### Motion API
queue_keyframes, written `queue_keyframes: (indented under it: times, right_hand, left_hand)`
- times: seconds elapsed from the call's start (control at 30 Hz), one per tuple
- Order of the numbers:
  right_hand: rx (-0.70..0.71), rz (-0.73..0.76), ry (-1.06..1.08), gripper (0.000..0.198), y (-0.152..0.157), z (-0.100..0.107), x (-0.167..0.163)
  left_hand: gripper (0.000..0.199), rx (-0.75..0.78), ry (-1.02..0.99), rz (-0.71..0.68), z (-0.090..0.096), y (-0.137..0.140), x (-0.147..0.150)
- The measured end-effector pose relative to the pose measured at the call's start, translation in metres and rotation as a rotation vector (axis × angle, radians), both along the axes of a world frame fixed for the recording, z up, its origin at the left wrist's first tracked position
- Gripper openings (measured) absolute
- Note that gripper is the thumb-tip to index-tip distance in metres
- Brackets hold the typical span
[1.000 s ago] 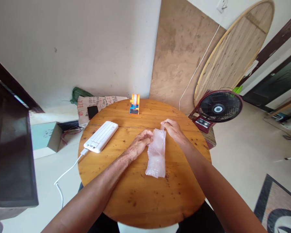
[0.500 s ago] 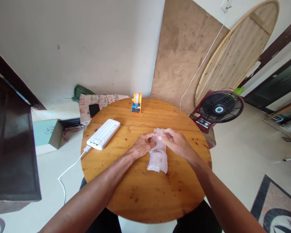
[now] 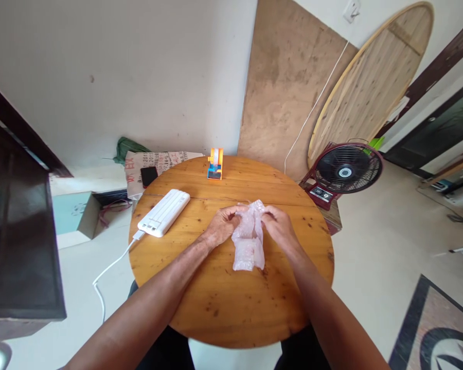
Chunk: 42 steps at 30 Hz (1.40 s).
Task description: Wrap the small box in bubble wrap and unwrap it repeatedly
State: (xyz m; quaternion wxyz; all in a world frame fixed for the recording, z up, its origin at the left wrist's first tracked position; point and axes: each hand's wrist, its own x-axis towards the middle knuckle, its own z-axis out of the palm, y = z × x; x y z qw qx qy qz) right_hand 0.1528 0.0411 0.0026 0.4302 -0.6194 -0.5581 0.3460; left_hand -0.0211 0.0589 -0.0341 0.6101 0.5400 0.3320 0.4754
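Observation:
A piece of pinkish, translucent bubble wrap (image 3: 248,254) lies on the round wooden table (image 3: 224,313), its near part folded over into a pouch-like shape. My left hand (image 3: 223,224) pinches the left edge of its far part between thumb and fingers. On the opposite side, my right hand (image 3: 278,226) is closed on the right edge. Between the hands the far end of the wrap is spread and slightly raised. Whether anything lies inside the folded part, I cannot make out.
A white power bank (image 3: 164,213) with a plugged-in white cable (image 3: 99,293) lies at the table's left. An orange and blue tape dispenser (image 3: 215,164) stands at the far edge. Beyond the table are a dark phone (image 3: 149,176) on a printed sack and a fan (image 3: 344,172).
My hands have moved apart, the right one to the right edge of the bubble wrap. Its far part, bunched between my fingers before, is now spread wider. The view has shifted slightly.

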Motion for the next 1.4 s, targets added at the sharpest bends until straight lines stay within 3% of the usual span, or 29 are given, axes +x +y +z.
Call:
queue_keyframes:
  times: [0.2,0.4,0.5,0.57,0.67,0.8,0.87,0.97,1.1,1.27,1.33,1.4]
  right_hand:
    - [-0.09,-0.041,0.26,0.017,-0.004,-0.013,0.021]
    - [-0.132,-0.044,0.5,0.019,0.005,-0.015,0.019]
    - [-0.152,0.035,0.609,0.018,0.01,-0.019,0.015]
    - [-0.156,0.124,0.686,0.018,0.011,-0.021,0.011]
    - [-0.167,0.224,0.8,0.018,0.01,-0.021,0.004]
    - [-0.173,0.213,0.923,0.014,0.011,-0.021,0.003]
    - [-0.132,0.132,0.881,0.015,0.013,-0.025,0.007]
    - [-0.03,-0.02,0.645,0.02,0.017,-0.034,0.018]
    - [0.037,-0.093,0.443,0.025,0.019,-0.042,0.03]
    - [0.126,-0.138,0.138,0.025,0.021,-0.044,0.038]
    - [0.161,-0.142,0.003,0.023,0.023,-0.045,0.04]
    - [0.179,-0.136,-0.116,0.02,0.023,-0.046,0.042]
  left_hand:
    - [0.027,-0.009,0.075,0.085,-0.002,0.006,-0.001]
    - [0.026,0.305,0.289,0.485,0.009,-0.001,-0.009]
    - [0.016,0.34,0.386,0.374,0.011,-0.008,-0.009]
    - [0.024,0.32,0.511,0.294,0.009,-0.011,-0.006]
    - [0.039,0.262,0.656,0.281,0.005,-0.012,-0.001]
    - [0.021,0.15,0.453,0.164,0.004,-0.007,0.002]
    - [0.015,0.005,0.285,0.146,0.006,-0.003,0.0]
    - [0.014,-0.211,0.175,0.277,0.008,0.007,-0.009]
    - [0.015,-0.227,0.195,0.425,0.005,0.021,-0.025]
    - [0.01,-0.152,0.316,0.555,0.003,0.026,-0.032]
    - [0.017,0.009,0.391,0.646,0.007,0.019,-0.03]
    - [0.024,0.298,0.479,0.658,0.013,0.009,-0.025]
